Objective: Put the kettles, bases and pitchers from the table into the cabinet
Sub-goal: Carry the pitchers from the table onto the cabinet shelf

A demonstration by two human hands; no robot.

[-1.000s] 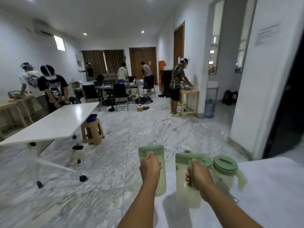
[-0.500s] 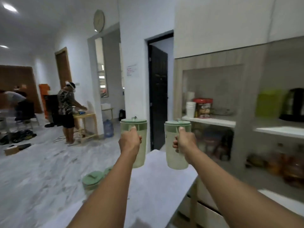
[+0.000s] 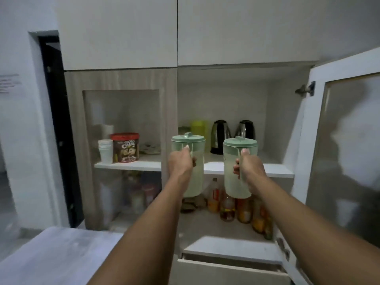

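Green left pitcher (image 3: 198,173) hangs upright from the left hand (image 3: 181,163), clamped round its handle; the right hand (image 3: 250,167) grips the right pitcher (image 3: 231,188) likewise, both just before the cabinet (image 3: 275,120) shelf (image 3: 275,171).

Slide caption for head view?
Left hand holds left pitcher, right hand holds right pitcher, before the shelf with kettles.

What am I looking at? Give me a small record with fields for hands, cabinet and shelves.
left hand: grips handle of left pale green lidded plastic pitcher
right hand: grips handle of right pale green lidded plastic pitcher
cabinet door: right one open
white shelf: left black-and-steel kettle, right black-and-steel kettle, yellow-green container
below: bottles
left compartment: stacked white cups, red-lidded cereal tub
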